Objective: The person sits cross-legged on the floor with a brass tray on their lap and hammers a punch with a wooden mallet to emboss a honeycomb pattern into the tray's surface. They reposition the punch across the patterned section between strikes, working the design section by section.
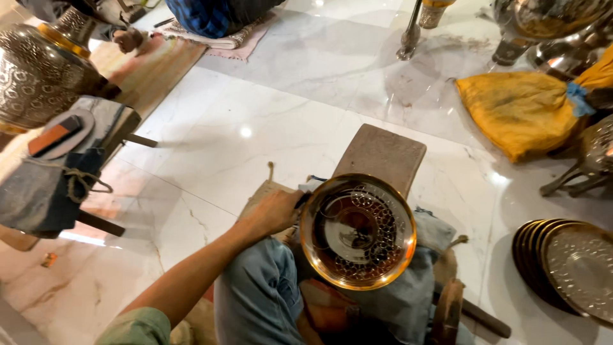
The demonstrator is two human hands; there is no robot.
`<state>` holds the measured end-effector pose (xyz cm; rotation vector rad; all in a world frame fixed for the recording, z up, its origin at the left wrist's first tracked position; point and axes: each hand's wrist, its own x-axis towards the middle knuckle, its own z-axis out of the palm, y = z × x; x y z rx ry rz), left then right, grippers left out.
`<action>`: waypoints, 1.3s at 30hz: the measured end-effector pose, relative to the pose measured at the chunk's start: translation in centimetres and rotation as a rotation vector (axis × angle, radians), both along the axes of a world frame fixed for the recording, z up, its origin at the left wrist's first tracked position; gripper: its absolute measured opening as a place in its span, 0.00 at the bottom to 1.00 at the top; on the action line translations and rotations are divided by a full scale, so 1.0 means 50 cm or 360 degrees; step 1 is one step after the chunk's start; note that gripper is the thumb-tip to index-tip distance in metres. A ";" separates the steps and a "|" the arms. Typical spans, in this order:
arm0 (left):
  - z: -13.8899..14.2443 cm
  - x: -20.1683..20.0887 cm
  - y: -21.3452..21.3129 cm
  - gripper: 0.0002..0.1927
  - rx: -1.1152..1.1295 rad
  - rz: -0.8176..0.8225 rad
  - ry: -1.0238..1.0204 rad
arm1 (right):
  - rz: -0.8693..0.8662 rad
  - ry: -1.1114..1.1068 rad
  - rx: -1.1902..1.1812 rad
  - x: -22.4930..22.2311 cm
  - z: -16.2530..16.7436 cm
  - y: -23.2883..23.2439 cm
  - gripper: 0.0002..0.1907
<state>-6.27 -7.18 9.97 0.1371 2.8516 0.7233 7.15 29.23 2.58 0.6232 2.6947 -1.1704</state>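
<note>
Just below the frame's centre, a round brass bowl (357, 231) rests on the person's lap, its open mouth tipped up toward the camera. Being circular, it has no long axis; the gold rim rings an inside worked with small circles, and nothing lies in it. The left hand (276, 211) is clenched at the bowl's left rim, seemingly around a dark tool; whether it also grips the rim I cannot tell. The right hand is out of view. Behind the bowl, a wooden block (383, 155) lies on the marble floor (255, 128), pointing toward the upper right. At lower right, a stack of engraved metal plates (568, 268) leans on edge. A yellow cloth bundle (523, 112) tied with blue sits at upper right, near shiny metal vessels (549, 25). At upper left stands a large embossed metal pot (38, 73), with a cloth-wrapped stand (57, 179) bound by rope just below it. Another person in blue checks (204, 16) sits at the top.
</note>
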 end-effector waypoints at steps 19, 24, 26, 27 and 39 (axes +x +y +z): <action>-0.164 0.034 -0.038 0.19 0.0495 0.0222 0.0350 | -0.0542 0.0090 -0.0031 0.062 -0.028 -0.089 0.34; -0.172 0.091 -0.037 0.16 0.0387 0.0314 0.0111 | -0.0412 0.0234 -0.0109 0.081 -0.043 -0.069 0.28; -0.177 0.104 -0.033 0.16 0.0509 0.0343 0.0101 | -0.0531 0.0181 -0.0127 0.095 -0.046 -0.060 0.28; -0.179 0.110 -0.033 0.15 0.0628 0.0354 0.0075 | -0.0519 0.0257 -0.0088 0.101 -0.045 -0.057 0.27; -0.133 0.136 -0.005 0.12 0.0925 0.0609 0.0441 | -0.0294 0.0984 -0.0130 0.123 -0.050 -0.083 0.31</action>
